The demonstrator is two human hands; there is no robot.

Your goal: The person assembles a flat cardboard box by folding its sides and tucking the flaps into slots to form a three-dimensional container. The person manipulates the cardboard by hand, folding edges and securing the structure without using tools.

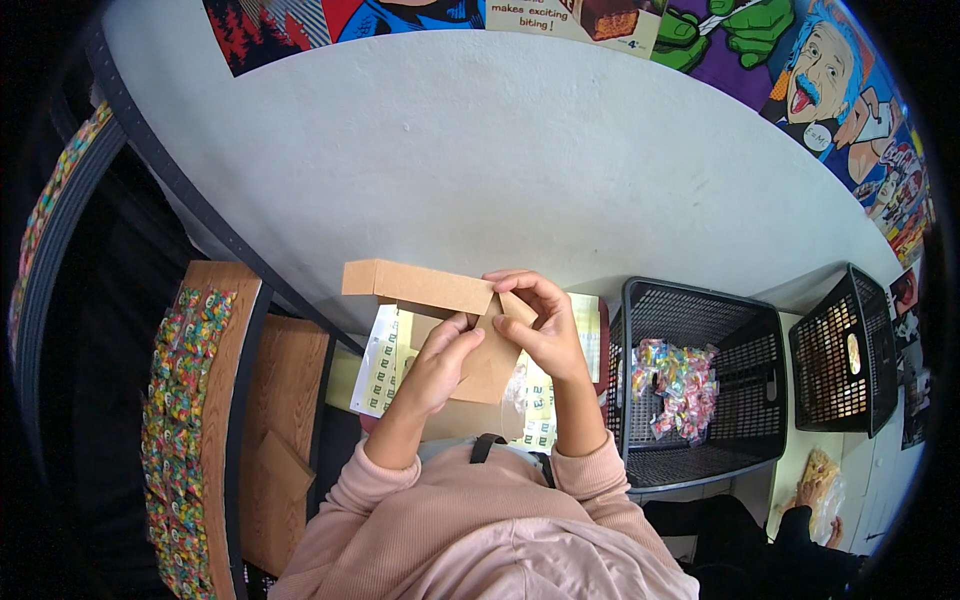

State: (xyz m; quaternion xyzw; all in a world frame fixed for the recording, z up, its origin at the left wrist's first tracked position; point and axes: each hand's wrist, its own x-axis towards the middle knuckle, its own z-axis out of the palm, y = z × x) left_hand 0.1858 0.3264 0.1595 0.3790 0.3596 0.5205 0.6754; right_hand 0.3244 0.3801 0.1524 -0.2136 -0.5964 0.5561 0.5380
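Observation:
A brown cardboard box (425,286), partly folded up, is held in front of me over the table. Its long flap stands out to the far left, and the lower panel (485,375) slopes toward me. My left hand (436,362) grips the near side, thumb and fingers pinched at the edge under the flap. At the box's right corner, my right hand (548,332) has its fingers curled over the top edge and its thumb pressed on the panel. Beneath the box lie yellow and white printed sheets (388,368). Inner folds of the box are hidden by my hands.
To the right stands a black plastic basket (700,292) holding wrapped sweets (675,388), with a smaller black basket (850,390) beyond. A co-worker's hand (806,494) is by a clear bag. Wooden shelving (285,365) at left carries colourful sweet packets (185,400) and flat cardboard (288,465).

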